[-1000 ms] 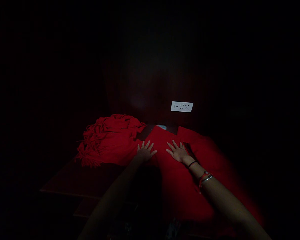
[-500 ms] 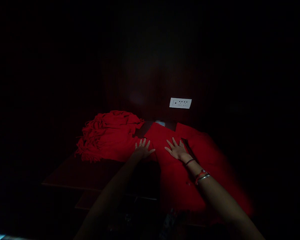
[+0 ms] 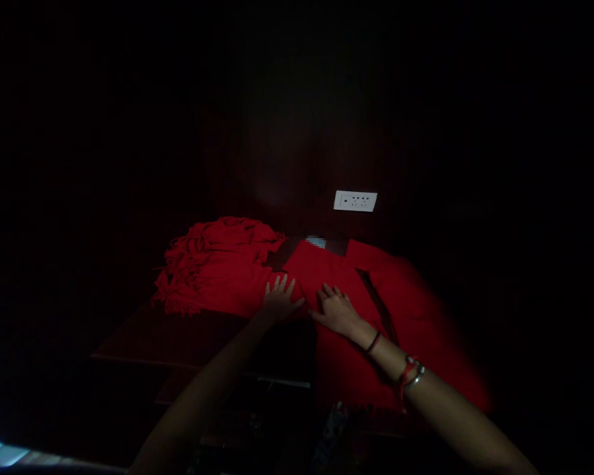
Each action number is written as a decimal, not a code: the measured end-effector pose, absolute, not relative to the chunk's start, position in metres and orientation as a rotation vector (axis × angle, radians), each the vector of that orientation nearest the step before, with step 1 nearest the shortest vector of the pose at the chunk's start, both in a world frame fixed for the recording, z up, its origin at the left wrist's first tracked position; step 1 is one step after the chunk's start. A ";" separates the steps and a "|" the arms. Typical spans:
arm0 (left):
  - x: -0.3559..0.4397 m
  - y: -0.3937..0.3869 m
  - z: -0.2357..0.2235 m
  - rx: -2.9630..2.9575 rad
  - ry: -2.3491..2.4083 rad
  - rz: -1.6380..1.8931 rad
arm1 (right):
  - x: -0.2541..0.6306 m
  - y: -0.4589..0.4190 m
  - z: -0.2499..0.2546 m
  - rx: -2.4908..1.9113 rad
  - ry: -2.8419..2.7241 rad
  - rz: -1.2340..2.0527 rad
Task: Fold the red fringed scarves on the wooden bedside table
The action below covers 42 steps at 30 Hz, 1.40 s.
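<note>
A red fringed scarf (image 3: 222,270) lies bunched at the left, with tassels along its left side. Its narrower end runs right, beneath my left hand (image 3: 280,300), which rests on it with fingers spread. On the flat red cloth (image 3: 356,369) in the middle lies my right hand (image 3: 337,310); its fingers are bent a little and the thumb points left. Neither hand grips anything that I can see. Farther right is another flat red section (image 3: 426,316), split from the middle one by a dark gap. Whether these are one piece, I cannot tell.
The dark tabletop (image 3: 148,336) shows its front edge at the left. A white socket plate (image 3: 355,201) is on the dark wall behind. At the back of the table sits a small pixelated light-blue item (image 3: 315,242). The surroundings are very dark.
My right hand has slid left and nearer to me across the cloth, its fingers drawing in from a wide spread. My left hand stays on the scarf. The view has shifted slightly.
</note>
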<state>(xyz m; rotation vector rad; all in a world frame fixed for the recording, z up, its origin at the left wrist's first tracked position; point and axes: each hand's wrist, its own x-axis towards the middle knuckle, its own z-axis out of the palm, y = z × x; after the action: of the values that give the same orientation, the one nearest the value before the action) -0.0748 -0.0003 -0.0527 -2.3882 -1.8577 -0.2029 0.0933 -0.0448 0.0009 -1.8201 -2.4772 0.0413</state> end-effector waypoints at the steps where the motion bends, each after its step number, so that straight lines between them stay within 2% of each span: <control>1: -0.074 0.000 -0.052 -2.387 -1.867 -0.201 | 0.085 -0.051 -0.002 -1.858 -2.466 0.023; 5: -0.074 -0.003 -0.047 -2.406 -1.888 -0.176 | 0.061 -0.050 -0.013 -2.007 -2.330 -0.134; 11: -0.071 -0.015 -0.043 -2.451 -1.907 -0.119 | 0.075 -0.015 0.009 -2.064 -2.237 0.074; 18: -0.066 -0.038 -0.041 -2.497 -1.921 -0.123 | 0.099 -0.006 0.031 -2.107 -2.014 0.128; 25: -0.086 -0.043 -0.022 -2.751 -1.942 0.244 | 0.084 -0.043 -0.012 -1.795 -2.578 0.292; 32: -0.100 -0.071 -0.028 -2.647 -2.005 0.153 | 0.087 -0.040 -0.025 -1.909 -2.547 0.258; 39: -0.099 -0.076 -0.027 -2.589 -2.055 0.249 | 0.079 -0.039 -0.019 -1.993 -2.464 0.343; 42: -0.098 -0.073 -0.015 -2.687 -1.878 0.235 | 0.093 -0.034 -0.009 -1.925 -2.454 0.415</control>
<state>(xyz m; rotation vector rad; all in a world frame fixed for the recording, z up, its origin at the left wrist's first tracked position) -0.0976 -0.0735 -0.0150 -2.6868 -1.8783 0.2351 0.0933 -0.0341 -0.0091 -1.9255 -2.4541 0.4154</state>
